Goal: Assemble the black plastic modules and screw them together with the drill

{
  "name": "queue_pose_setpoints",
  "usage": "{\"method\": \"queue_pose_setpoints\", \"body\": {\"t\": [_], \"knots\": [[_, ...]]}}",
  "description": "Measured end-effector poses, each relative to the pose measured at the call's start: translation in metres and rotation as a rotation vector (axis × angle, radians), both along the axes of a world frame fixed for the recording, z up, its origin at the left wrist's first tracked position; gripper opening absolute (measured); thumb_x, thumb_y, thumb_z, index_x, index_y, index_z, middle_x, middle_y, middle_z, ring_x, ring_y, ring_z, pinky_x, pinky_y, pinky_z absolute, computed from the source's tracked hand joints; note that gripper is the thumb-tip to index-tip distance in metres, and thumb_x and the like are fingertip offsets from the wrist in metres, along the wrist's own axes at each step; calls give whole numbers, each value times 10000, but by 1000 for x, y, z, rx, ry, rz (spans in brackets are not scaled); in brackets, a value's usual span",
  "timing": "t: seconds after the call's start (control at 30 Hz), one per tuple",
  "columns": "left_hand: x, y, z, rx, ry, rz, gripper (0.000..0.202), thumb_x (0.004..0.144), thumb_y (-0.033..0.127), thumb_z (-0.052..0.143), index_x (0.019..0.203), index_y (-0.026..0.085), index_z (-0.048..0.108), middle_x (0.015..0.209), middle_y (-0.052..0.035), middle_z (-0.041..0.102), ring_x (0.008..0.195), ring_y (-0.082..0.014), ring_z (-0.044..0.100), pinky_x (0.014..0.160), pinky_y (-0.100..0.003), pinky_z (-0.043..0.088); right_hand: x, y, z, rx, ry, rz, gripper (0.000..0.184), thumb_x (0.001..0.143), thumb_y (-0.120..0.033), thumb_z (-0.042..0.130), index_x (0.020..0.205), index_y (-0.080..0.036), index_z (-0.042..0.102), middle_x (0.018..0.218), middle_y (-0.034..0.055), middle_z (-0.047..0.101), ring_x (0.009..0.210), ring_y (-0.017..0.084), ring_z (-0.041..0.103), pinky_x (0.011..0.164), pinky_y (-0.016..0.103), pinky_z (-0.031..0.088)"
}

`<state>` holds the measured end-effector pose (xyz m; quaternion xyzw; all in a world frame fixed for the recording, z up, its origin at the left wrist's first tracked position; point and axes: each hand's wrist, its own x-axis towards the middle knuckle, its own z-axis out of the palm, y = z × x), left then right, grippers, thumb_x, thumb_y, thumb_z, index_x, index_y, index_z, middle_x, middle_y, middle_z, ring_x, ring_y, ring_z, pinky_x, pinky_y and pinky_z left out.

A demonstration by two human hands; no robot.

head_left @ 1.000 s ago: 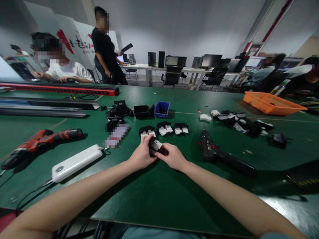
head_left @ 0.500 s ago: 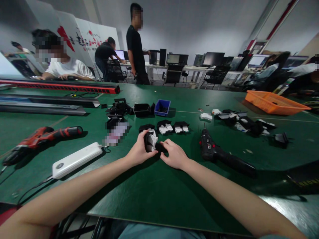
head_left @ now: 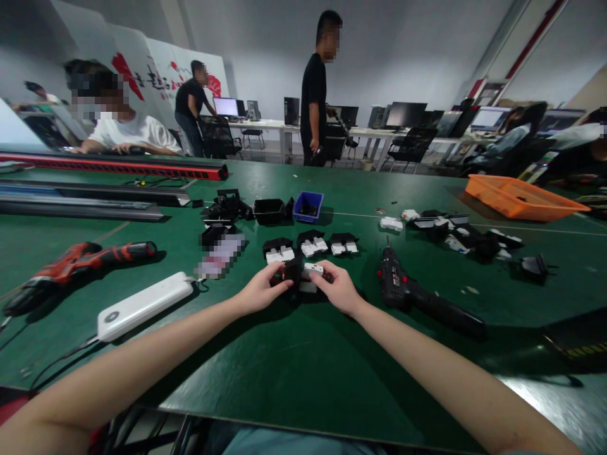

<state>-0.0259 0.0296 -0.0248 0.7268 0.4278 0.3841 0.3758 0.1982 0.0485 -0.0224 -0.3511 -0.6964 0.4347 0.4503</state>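
Between both hands, just above the green table (head_left: 265, 392), is a black-and-white plastic part (head_left: 308, 285). My left hand (head_left: 265, 289) pinches its black left side between thumb and fingers. My right hand (head_left: 340, 287) grips its white right side, and the fingers partly hide it. Behind the hands stands a row of similar parts: a left one (head_left: 279, 251), a middle one (head_left: 312, 244) and a right one (head_left: 344, 244). A black cordless screwdriver (head_left: 397, 278) lies right of my right hand, its bit pointing away from me.
Left lie a red-black power tool (head_left: 80, 268) and a white power bank (head_left: 145, 306) with a cable. Farther back are a blue bin (head_left: 308, 208), a black bin (head_left: 270, 212) and loose black pieces (head_left: 227, 205). More parts (head_left: 467, 234) and an orange basket (head_left: 521, 196) are at right.
The part has turned and moved slightly right. My right hand, empty and beside it before, has taken hold of its white side. A standing person in the background has moved right.
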Motion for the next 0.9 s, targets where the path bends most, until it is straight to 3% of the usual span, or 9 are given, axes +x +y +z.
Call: {"method": "queue_pose_setpoints", "body": {"t": [0.1,0.17,0.23,0.33,0.4,0.5,0.7,0.9], "knots": [[-3,3,-1,-172,-229,44,391,865,404,568,1171,164,522,905,-47,612,732,-149,586,590,-244,489,-1,5,-2,-255,294,-67,261,850,-438,623,955,-200,633,845,23,663,736,168,613,651,287,499],[-5,5,0,-319,-341,116,435,864,422,532,1220,174,498,802,-24,596,603,-126,555,478,-217,425,1,8,-1,-461,466,-72,293,861,-468,588,953,-190,609,774,31,664,613,166,615,504,271,490],[-8,6,3,-462,-438,204,480,852,427,498,1262,179,477,723,-5,575,503,-114,512,411,-211,368,4,12,0,-632,569,-43,312,877,-487,540,901,-180,592,632,14,624,448,146,553,355,241,405],[-9,7,7,-537,-512,269,517,831,414,477,1292,179,470,703,-4,581,465,-113,489,384,-211,336,11,18,2,-725,685,37,323,913,-474,464,865,-177,581,458,-50,491,306,95,396,284,198,291],[-9,4,10,-481,-459,253,499,835,404,477,1285,189,487,720,-5,593,463,-105,479,381,-202,316,14,19,2,-722,747,99,330,930,-463,431,891,-173,585,428,-71,445,287,77,335,285,181,265],[-6,-5,13,-265,-256,213,487,843,387,523,1291,198,486,725,5,608,478,-97,491,414,-194,331,15,19,3,-706,769,145,344,936,-475,419,895,-173,579,426,-76,439,287,70,314,289,173,251],[-6,-25,13,169,238,198,584,812,345,600,1356,229,422,565,71,531,456,-102,485,467,-199,320,10,16,7,-692,721,116,312,909,-491,473,807,-200,523,443,-61,486,293,71,346,297,173,246],[-8,-26,10,294,376,165,591,818,347,591,1371,256,401,583,81,521,472,-98,484,509,-201,327,8,17,8,-688,707,104,307,906,-488,475,781,-209,504,449,-55,498,299,73,358,304,176,237]]}}
